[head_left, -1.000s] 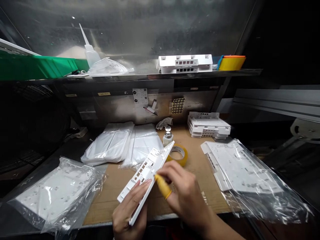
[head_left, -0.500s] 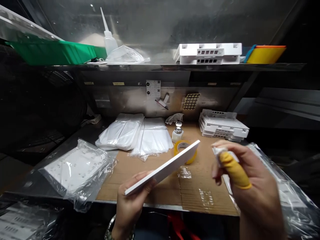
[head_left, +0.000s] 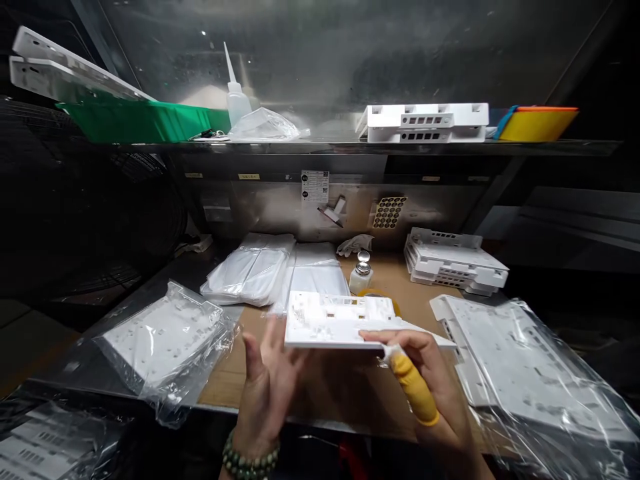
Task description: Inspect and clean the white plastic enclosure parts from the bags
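A white plastic cover panel with cutouts along its raised far wall is held nearly level above the cardboard. My right hand grips its right front edge, fingers on top. One digit of that hand wears a yellow finger cot, and a scrap of white cloth is pinched there against the panel's edge. My left hand is open, fingers spread and somewhat blurred, just left of the panel; whether its fingertips touch the underside is unclear. Behind the panel, a roll of yellow tape is mostly hidden.
Bagged white panels lie left and right. Clear plastic bags, a pump bottle and stacked white housings stand behind. Overhead, a shelf carries a green bin, a nozzle bottle and more housings.
The panel has gone from a steep tilt in my left hand to nearly level in my right. My left hand has let go and opened. The view has shifted slightly.
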{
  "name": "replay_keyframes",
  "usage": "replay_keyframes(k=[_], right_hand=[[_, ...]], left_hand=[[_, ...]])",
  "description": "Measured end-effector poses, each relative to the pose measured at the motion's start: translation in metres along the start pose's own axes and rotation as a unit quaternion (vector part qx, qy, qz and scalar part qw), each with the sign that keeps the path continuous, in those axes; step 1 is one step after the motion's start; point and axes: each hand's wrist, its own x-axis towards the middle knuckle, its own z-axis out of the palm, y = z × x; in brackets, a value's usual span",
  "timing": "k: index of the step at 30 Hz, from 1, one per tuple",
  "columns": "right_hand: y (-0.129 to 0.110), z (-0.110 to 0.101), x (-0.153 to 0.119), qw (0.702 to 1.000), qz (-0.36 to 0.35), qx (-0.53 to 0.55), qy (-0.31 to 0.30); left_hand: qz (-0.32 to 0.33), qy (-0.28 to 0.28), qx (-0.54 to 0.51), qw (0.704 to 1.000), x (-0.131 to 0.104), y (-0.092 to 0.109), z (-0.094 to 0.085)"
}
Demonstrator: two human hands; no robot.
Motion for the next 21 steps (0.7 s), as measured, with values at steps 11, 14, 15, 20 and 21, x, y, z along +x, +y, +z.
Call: replay_keyframes(k=[11, 14, 15, 20, 21], right_hand=[[-0.013, 0.000, -0.022, 0.994, -0.019, -0.111, -0.013], [-0.021, 0.020, -0.016, 0.977, -0.088, -0.180, -0.074], [-0.022, 0.028, -0.016, 0.973, -0.097, -0.187, -0.091], [-0.019, 0.054, -0.023, 0.965, -0.126, -0.202, -0.116], [-0.018, 0.054, -0.024, 0.963, -0.128, -0.204, -0.120]], left_hand=[[-0.266, 0.045, -0.239, 0.933, 0.006, 0.020, 0.040], [-0.250, 0.043, -0.250, 0.934, 0.001, 0.014, 0.051], [-0.244, 0.040, -0.248, 0.937, -0.001, 0.013, 0.053], [-0.194, 0.079, -0.209, 0.955, -0.010, 0.014, 0.059], [-0.178, 0.091, -0.202, 0.959, -0.010, 0.014, 0.058]])
